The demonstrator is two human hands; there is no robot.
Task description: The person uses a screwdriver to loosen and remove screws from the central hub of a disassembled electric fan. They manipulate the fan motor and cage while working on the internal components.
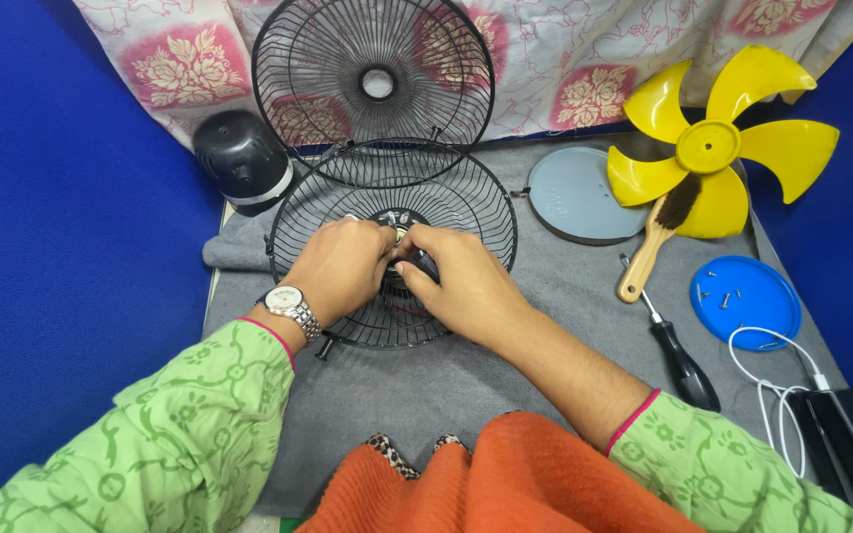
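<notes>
A black wire fan guard point(466, 202) lies on the grey cloth point(565, 296) in front of me. Both my hands rest inside it at its middle hub point(399, 219). My left hand point(340, 266), with a silver wristwatch point(293, 306), pinches small metal parts at the hub. My right hand point(461, 281) grips a dark part of the hub from the right. What the fingers hold is mostly hidden. A second black wire guard point(374, 79) stands upright behind.
A black motor cover point(241, 156) sits at the back left. To the right lie a grey round disc point(575, 192), a yellow fan blade point(718, 148), a wooden brush point(656, 242), a black-handled screwdriver point(678, 355), a blue lid with screws point(745, 299) and a white cable point(777, 390).
</notes>
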